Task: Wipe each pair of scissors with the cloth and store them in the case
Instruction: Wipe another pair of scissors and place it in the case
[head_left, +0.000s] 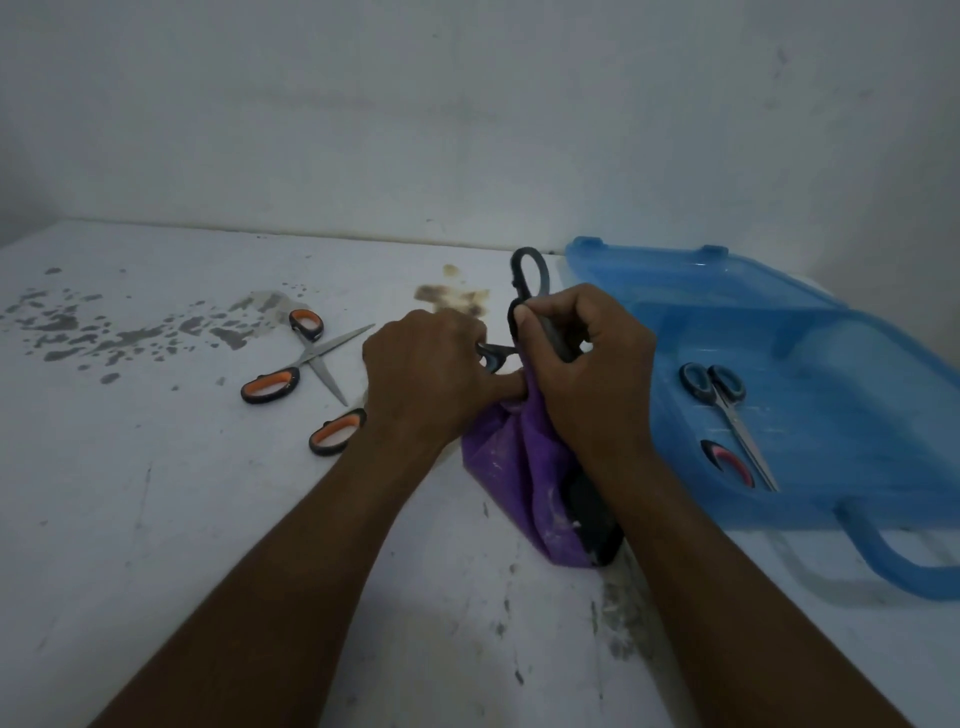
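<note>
Right hand (587, 364): my fingers are curled tight round the shank of the black scissors (530, 270), thumb pressed on the near side.
Left hand (426, 369): closed, fingers tucked under, thumb stretched right. It pinches the gathered top of the cloth (514, 467). A dark handle loop pokes out beside my knuckles.
Black scissors: held upright between both hands over the table's middle. One long matte oval loop stands above my right fist, and the lower part is hidden in the cloth.
Cloth: purple, soft and wrinkled, with pale smears. It hangs in a bunch below my hands down to the table (208, 519). There is a dark shape at its lower right edge; I cannot tell what it is.
Orange scissors (306, 358): lying open in an X left of my left hand, with bare steel blades and black-and-orange loops.
Orange handle (337, 431): a second such loop, just beside my left wrist, the rest hidden.
Case (857, 441): clear blue plastic, lying open on the right, with a carry grip on its near edge.
In the case: small scissors (727, 410) with black loops and thin blades. Touching them is a curved pink handle (727, 460).
Table: white and scuffed, with grey spatter far left and brown stains near the wall (467, 104).
</note>
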